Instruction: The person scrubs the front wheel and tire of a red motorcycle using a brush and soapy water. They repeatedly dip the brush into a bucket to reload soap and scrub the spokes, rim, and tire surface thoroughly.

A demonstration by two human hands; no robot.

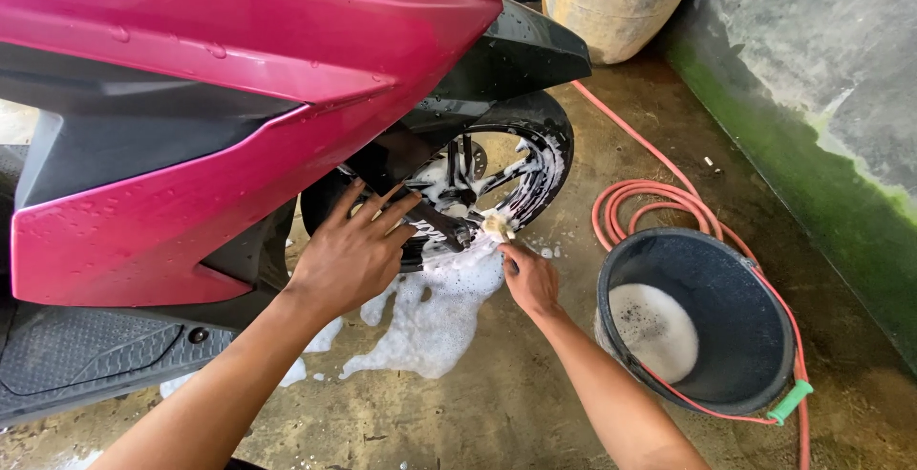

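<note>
1. Down at the soapy black front wheel [497, 179] of the wet magenta-and-black scooter [210, 97], both hands are in close.
2. Left hand [351, 252] lies flat with fingers spread against the lower fork and tyre, its grip wide, holding nothing, just bracing.
3. Right hand [528, 277] has its grip pinched round a small pale yellow sponge [497, 226], pressed to the rim near the spokes.
4. Progress, as I judge it: spokes and rim already carry white lather, foam [435, 312] has run onto the concrete floor [506, 403], yet nothing looks rinsed.
5. Just beside the right forearm stands a dark round plastic bucket [755, 336] with sudsy water, and a coiled salmon-pink hose [635, 204] lies behind it.
</note>
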